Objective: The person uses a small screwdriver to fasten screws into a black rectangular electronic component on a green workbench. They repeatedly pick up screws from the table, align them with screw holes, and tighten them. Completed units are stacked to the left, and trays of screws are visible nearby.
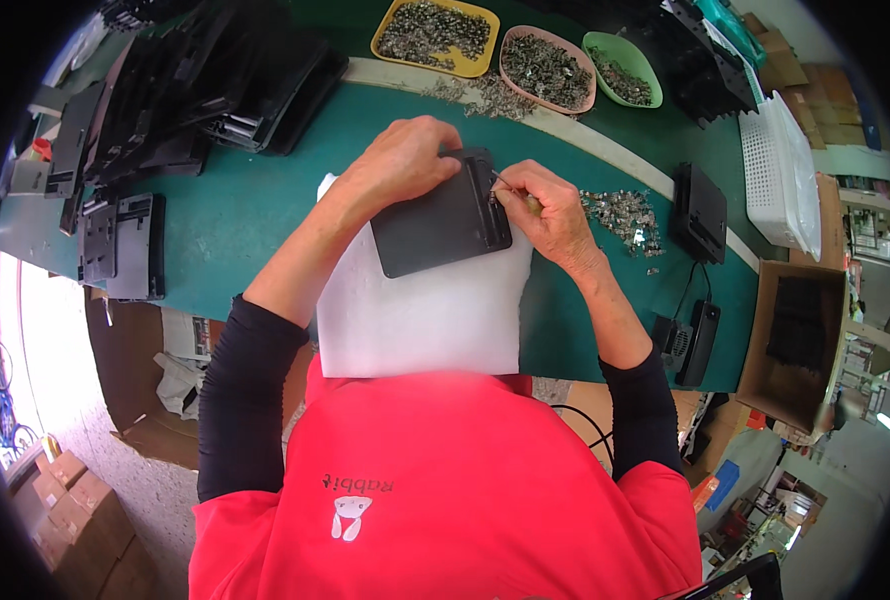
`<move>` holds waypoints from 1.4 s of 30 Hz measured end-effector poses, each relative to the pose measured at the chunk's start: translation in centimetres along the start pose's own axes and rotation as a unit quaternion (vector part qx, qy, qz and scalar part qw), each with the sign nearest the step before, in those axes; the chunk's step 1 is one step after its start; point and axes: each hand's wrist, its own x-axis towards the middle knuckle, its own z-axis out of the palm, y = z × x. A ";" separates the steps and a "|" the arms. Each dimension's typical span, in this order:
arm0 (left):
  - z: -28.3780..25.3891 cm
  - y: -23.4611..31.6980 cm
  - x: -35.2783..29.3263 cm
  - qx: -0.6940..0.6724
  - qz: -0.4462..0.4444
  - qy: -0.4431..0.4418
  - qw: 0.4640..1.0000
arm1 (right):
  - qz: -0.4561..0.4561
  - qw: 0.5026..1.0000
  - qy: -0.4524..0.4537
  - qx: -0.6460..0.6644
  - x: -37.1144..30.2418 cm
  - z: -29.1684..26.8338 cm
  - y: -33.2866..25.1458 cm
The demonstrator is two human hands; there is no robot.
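A flat black plastic panel (435,225) with a slotted strip along its right side lies tilted on a white foam sheet (415,320) in front of me. My left hand (410,160) is closed on the panel's far left edge, its fingers curled over the top. At the panel's right side, my right hand (550,210) is closed in a pinch around a thin tool with a dark shaft and a yellowish handle (533,204). The shaft reaches toward the slotted strip; its exact contact there is too small to tell.
A pile of small metal parts (625,218) lies right of my right hand. Beyond stand a yellow tray (377,45), a pink tray (590,98) and a green tray (655,88) of metal parts. Black panels (130,240) are stacked left. A white basket (780,180) stands right.
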 end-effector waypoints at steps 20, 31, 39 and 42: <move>-0.4 -1.2 1.6 -0.001 0.026 -0.041 0.999 | -0.146 0.986 0.000 -0.079 0.2 0.2 2.6; -0.3 -0.9 1.1 -0.008 0.023 -0.022 0.999 | -0.212 0.948 -0.082 -0.223 1.4 -1.3 1.0; 0.1 -1.2 1.0 -0.026 0.014 -0.014 0.999 | -0.221 0.938 -0.072 -0.258 0.6 -1.1 0.2; 0.3 -1.1 0.9 -0.029 0.018 -0.005 0.999 | -0.215 0.922 -0.077 -0.312 -0.3 -1.1 -0.4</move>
